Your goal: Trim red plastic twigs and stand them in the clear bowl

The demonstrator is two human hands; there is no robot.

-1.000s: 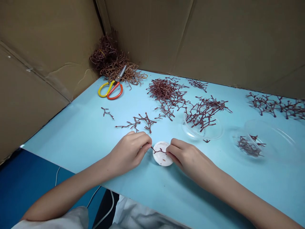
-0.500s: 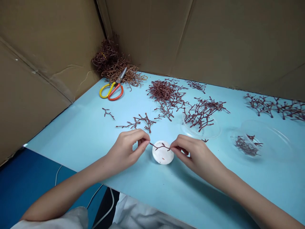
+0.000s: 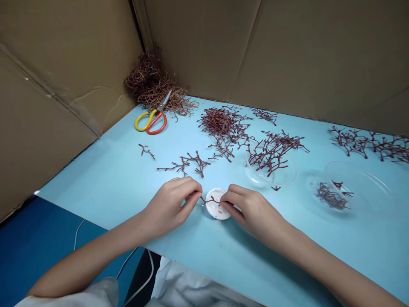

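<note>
A thin brown twig [image 3: 211, 200] with small side branches is stretched between both hands. My left hand [image 3: 175, 200] pinches its left end between thumb and fingers. At the other end, my right hand [image 3: 249, 207] is closed on it, fingertips over the right side of a small round white dish [image 3: 214, 214]. The twig lies across the top of this dish; whether it touches the dish I cannot tell. Just beyond my left hand lie several loose branched twigs [image 3: 198, 163] on the table.
Scissors [image 3: 156, 117] with yellow and red handles lie by a tangled brown heap [image 3: 156, 85] in the corner. Twig piles [image 3: 222, 121] spread along the back. Clear plastic containers [image 3: 289, 179] stand at right, one with short cut pieces [image 3: 332, 196]. Cardboard walls [image 3: 287, 55] enclose the table.
My right hand has shifted left and slightly down, now over the dish's right edge, with less of the twig showing between the hands. My left hand has barely moved.
</note>
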